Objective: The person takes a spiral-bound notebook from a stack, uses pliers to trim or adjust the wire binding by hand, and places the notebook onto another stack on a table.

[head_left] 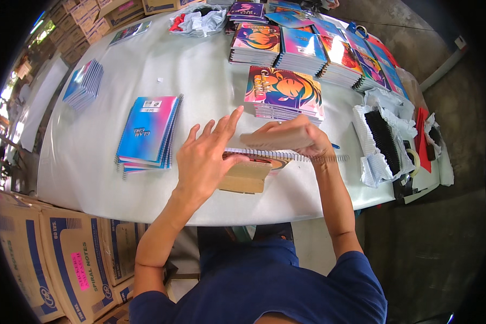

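Note:
On the near part of the table, a notebook (278, 161) rests against a small brown cardboard piece (247, 179). A wire-like spiral coil (308, 158) runs along its upper edge and sticks out to the right. My left hand (205, 156) has its fingers stretched out and spread, the thumb lying against the notebook's left end. My right hand (314, 141) is closed round a flat tan block (278, 139), smeared by motion, just above the coil. The fingers under the block are partly hidden. Behind my hands lies a stack of orange and purple notebooks (284, 89).
Left of my hands is a pile of blue and pink notebooks (148, 129); a smaller stack (84, 83) stands beyond. Rows of notebook stacks (302, 46) fill the far right. Plastic-wrapped black coils (382, 137) and a tape roll (413, 162) lie rightward. Cartons (73, 264) stand lower left.

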The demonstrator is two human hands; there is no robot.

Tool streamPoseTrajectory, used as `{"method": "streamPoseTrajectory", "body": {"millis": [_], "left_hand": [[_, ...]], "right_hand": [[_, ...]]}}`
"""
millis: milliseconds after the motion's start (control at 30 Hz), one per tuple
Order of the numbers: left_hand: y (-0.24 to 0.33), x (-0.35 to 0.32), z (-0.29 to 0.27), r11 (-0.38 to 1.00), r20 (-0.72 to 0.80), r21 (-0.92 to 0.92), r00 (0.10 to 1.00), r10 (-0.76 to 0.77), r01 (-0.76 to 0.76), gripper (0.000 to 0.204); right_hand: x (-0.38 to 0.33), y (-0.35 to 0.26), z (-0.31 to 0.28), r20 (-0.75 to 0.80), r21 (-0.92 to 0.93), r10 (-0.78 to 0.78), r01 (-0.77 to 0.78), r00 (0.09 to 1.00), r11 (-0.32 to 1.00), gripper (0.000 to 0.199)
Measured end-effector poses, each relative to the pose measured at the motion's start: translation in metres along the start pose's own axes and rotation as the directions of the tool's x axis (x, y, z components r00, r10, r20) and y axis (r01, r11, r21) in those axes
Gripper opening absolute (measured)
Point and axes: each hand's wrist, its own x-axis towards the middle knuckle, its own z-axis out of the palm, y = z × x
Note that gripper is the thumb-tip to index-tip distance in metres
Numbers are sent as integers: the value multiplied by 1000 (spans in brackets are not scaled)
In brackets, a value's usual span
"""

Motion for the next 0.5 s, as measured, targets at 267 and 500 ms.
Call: {"method": "streamPoseTrajectory", "body": {"millis": [267, 500], "left_hand": [[-11, -3, -7, 999, 0, 10, 999, -43, 43, 99], [-21, -7, -14, 998, 8, 11, 998, -64, 64, 98]], "right_hand": [[16, -9, 10, 11, -38, 98, -97, 995, 995, 55], [34, 6, 9, 70, 28, 15, -17, 997, 999, 59]]}}
